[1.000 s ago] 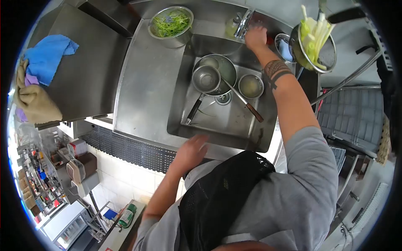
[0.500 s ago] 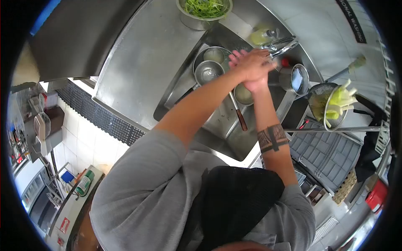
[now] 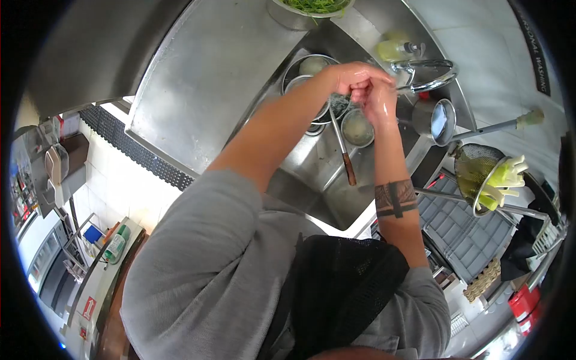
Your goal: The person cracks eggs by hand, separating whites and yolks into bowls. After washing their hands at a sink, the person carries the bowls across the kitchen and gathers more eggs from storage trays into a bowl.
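My left hand (image 3: pixel 353 77) and my right hand (image 3: pixel 381 103) are pressed together over the sink (image 3: pixel 312 207), just beside the chrome tap (image 3: pixel 441 81). Both look wet, and water splashes below them. The left fingers reach across the top of the right hand; curled fingers show between the palms, partly hidden. Beneath them lie metal pans, a round bowl (image 3: pixel 357 128) with cloudy liquid, and a long utensil with a brown wooden handle (image 3: pixel 349 170). My left forearm covers part of the pans.
A pot of cut greens (image 3: pixel 312 7) stands on the steel counter (image 3: pixel 210 66). Behind the tap is a soap bottle (image 3: pixel 393 50). To the right are a steel pot (image 3: pixel 425 120) and a mesh strainer (image 3: pixel 480 171) with pale green stalks. Grey crates (image 3: pixel 465 219) sit below.
My hands have gone from flat, crossed palms with spread fingers to curled together nearer the tap. Water now splashes below them. The view has shifted slightly.
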`<state>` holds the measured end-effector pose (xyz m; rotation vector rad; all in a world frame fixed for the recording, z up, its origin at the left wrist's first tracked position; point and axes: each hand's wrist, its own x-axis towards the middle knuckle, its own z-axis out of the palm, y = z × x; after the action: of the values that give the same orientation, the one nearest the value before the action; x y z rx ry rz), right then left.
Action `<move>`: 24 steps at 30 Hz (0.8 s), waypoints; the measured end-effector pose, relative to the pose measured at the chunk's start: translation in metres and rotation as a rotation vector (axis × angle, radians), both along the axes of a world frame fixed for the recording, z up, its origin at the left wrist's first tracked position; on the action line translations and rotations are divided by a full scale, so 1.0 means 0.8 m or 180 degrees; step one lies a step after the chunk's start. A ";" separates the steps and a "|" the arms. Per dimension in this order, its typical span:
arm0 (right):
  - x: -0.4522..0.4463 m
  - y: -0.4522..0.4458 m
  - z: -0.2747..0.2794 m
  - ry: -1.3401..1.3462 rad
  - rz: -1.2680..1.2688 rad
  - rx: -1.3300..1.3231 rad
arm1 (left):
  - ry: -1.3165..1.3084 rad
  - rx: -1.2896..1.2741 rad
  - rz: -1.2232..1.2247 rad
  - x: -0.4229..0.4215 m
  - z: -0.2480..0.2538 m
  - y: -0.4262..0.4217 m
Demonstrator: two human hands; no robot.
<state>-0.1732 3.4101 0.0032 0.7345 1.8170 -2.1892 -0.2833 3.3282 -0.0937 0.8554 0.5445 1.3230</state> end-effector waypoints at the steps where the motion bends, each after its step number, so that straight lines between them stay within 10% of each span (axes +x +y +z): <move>1: -0.007 0.000 -0.022 0.0419 -0.0316 0.0382 | -0.1386 0.0142 -0.0229 0.014 -0.011 0.001; 2: -0.018 0.011 -0.048 0.0418 -0.0325 0.0372 | -0.2545 0.0300 -0.0580 0.029 -0.022 0.001; 4: -0.035 0.037 -0.075 0.0844 -0.0501 -0.1432 | -0.2909 -0.0609 0.3596 0.119 0.075 0.011; 6: -0.048 0.041 -0.071 0.0984 -0.0353 -0.2914 | -0.3305 -0.0084 0.3279 0.139 0.096 0.008; 8: -0.048 -0.005 -0.031 0.0080 -0.1555 -0.1530 | -0.3583 -0.0243 0.3345 0.138 0.077 0.018; 9: -0.039 0.001 -0.047 0.0137 -0.0920 -0.1232 | -0.3610 -0.0235 0.3340 0.137 0.063 0.021; 13: -0.005 -0.031 -0.044 0.0085 -0.0598 0.0895 | -0.2269 -0.1878 0.3731 0.120 -0.012 0.023; 15: 0.013 -0.021 -0.056 -0.0145 0.0464 0.2192 | 0.4247 -0.3078 0.2543 0.098 -0.033 0.013; 17: 0.017 0.007 -0.052 -0.0279 0.2312 0.2572 | 0.1269 -0.4104 0.3960 0.099 -0.055 -0.010; 21: 0.026 0.025 -0.005 -0.0778 0.1130 0.0594 | 0.4948 -0.4366 0.3874 0.127 -0.172 -0.080; 24: 0.005 0.023 0.043 -0.0775 0.1013 0.0317 | 0.4637 -0.4382 0.2597 0.111 -0.166 -0.119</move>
<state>-0.1692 3.4288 0.0373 0.6461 1.7865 -1.7413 -0.1947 3.2333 -0.2262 0.1954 2.7252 0.3882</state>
